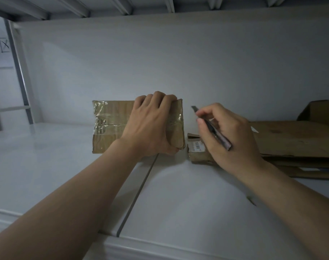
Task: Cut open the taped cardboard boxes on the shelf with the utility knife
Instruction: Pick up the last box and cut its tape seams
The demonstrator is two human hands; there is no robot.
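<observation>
A small cardboard box [109, 124] wrapped in shiny clear tape stands on its edge on the white shelf [47, 166]. My left hand [152, 124] grips its right end, fingers curled over the top edge and thumb at the bottom corner. My right hand [227, 136] holds a dark utility knife [212, 128] like a pen, its blade tip pointing up and left in the gap just right of the box, not touching it. Under my right hand lies another small box [196, 147] with a barcode label, partly hidden.
Flattened cardboard sheets [295, 143] are stacked at the right, with an opened box flap [319, 109] behind them. A dark seam [139, 188] runs across the shelf toward the front edge. The white back wall stands close behind the boxes; a metal upright [19, 72] is at the left.
</observation>
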